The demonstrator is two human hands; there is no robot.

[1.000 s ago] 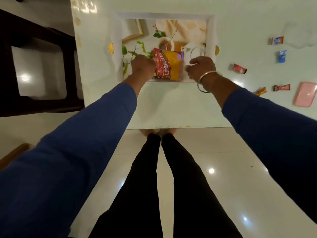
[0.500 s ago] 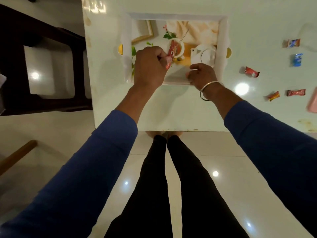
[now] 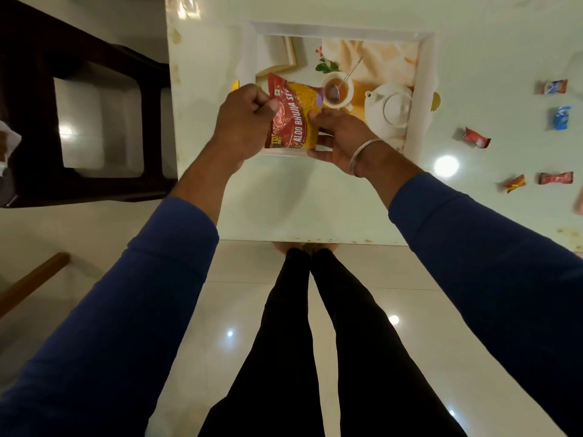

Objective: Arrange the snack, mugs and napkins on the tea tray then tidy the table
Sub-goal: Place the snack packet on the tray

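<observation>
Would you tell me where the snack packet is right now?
In the head view, the snack packet is held in both hands over the near-left part of the tray, left of the tray's printed teapot picture.

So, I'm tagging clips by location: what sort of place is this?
Most likely a home dining or living room. A glossy white table holds a tea tray printed with a teapot picture, a dark wooden chair stands beside it, and the floor is polished tile reflecting ceiling lights.
</observation>
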